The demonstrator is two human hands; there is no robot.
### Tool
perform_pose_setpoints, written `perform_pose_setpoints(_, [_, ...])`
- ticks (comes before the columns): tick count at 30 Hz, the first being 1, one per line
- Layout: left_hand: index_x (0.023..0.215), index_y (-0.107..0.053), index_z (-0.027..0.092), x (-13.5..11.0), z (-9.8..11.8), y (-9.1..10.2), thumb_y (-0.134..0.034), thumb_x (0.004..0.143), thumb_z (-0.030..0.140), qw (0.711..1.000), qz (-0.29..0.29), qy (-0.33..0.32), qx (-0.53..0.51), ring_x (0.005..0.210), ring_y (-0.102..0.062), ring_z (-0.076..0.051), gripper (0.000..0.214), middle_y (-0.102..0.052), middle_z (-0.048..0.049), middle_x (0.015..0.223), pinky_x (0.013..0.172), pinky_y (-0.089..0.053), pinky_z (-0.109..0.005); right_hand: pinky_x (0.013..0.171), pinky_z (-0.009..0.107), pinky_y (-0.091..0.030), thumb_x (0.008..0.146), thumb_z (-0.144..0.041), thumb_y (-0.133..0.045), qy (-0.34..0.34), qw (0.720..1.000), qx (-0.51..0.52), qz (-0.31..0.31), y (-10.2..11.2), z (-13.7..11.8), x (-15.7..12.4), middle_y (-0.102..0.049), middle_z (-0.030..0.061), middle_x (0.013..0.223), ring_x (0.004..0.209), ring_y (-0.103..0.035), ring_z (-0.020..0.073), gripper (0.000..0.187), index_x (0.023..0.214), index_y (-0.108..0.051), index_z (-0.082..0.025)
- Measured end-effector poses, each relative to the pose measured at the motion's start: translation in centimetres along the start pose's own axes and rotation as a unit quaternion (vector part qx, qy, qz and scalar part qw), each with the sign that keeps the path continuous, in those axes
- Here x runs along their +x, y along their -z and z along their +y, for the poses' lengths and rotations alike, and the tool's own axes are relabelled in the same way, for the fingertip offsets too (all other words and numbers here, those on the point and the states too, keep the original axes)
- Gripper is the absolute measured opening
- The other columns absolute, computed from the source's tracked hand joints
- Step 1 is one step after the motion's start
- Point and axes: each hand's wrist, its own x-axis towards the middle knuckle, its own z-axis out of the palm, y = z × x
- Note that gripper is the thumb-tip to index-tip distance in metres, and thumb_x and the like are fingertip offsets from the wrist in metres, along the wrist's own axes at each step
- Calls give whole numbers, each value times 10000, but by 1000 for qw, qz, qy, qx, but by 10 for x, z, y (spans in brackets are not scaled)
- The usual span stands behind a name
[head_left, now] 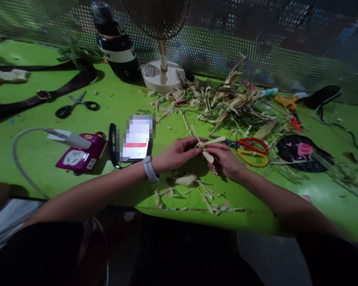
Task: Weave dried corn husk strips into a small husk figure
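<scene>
Both hands meet over the green table, pinching pale dried corn husk strips [209,157] that cross between the fingertips. My left hand [181,152], with a grey watch band at its wrist, is closed on the strips from the left. From the right, my right hand [225,159] grips the same strips, its fingers bent. Just behind the right hand lie scissors [253,152] with one red and one yellow handle. Loose husk scraps [186,180] lie on the table in front of the hands. Fingers partly hide where the strips join.
A phone [137,137] stands left of the hands, beside a purple power adapter [82,153] and black scissors [76,105]. A heap of dried husks [226,101], a fan [163,75] and a dark bottle [117,51] stand behind. Right are a black tray [289,157] and glue gun [288,102].
</scene>
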Motion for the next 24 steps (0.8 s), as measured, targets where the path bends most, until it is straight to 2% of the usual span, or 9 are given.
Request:
perform_pose_setpoints(3, [1091,-670,140,1,-1,0,-728,773,314,994,16,43,-101,879,-627,-141,368,-705,-59,975,834,-484,-273,323,222,-388,806,-452,-566,30,996,-82,-16,4,1,0,-485,-70,458,331,-438,93,266,724,-511,-205])
perform_pose_setpoints(5, [1045,-684,140,1,1,2,-755,743,279,982,44,84,-166,778,-623,-108,340,-705,-32,873,768,-486,-239,410,239,-452,871,-461,-495,113,976,-185,13,10,1,0,-549,-47,556,419,-510,106,261,817,-511,-206])
perform_pose_setpoints(6, [1024,-690,139,1,2,3,-758,738,261,975,57,102,-187,734,-614,-93,319,-699,-19,826,734,-482,-221,470,253,-481,887,-426,-481,179,951,-250,37,14,0,0,-583,-30,622,485,-552,117,223,875,-514,-206])
perform_pose_setpoints(7, [1007,-694,139,2,4,3,-758,736,245,970,69,116,-201,700,-605,-82,298,-692,-9,789,706,-476,-207,530,269,-500,887,-375,-485,256,910,-320,57,18,0,0,-610,-12,686,552,-584,129,179,934,-516,-205])
perform_pose_setpoints(10, [942,-703,135,2,8,5,-757,733,223,965,83,130,-212,650,-592,-69,234,-678,1,730,655,-466,-184,636,316,-508,822,-269,-547,465,732,-493,67,28,-2,0,-645,28,800,664,-610,163,285,1094,-507,-195])
perform_pose_setpoints(13, [895,-696,134,1,8,5,-757,730,229,963,82,141,-213,654,-606,-73,200,-684,-4,748,654,-480,-189,638,326,-487,815,-301,-628,570,585,-571,84,30,-5,2,-666,55,835,696,-606,183,402,1173,-498,-169])
perform_pose_setpoints(15, [903,-695,135,1,7,4,-756,724,229,964,81,142,-211,682,-622,-82,212,-697,-15,786,677,-491,-200,638,313,-462,843,-264,-638,600,522,-601,76,29,-7,2,-683,46,815,698,-601,175,339,1152,-534,-168])
perform_pose_setpoints(19, [969,-709,133,1,3,2,-740,713,247,976,72,135,-154,693,-617,-103,282,-708,-26,790,698,-490,-229,667,292,-430,881,-129,-571,628,475,-616,26,26,-10,-1,-711,11,811,710,-594,141,181,1044,-615,-193])
perform_pose_setpoints(24, [974,-728,138,-2,7,1,-655,769,266,994,42,72,69,741,-613,-147,252,-716,-38,824,751,-486,-285,872,327,-383,881,-141,-569,622,431,-649,77,20,-6,-8,-725,0,993,996,-606,152,168,977,-655,-249])
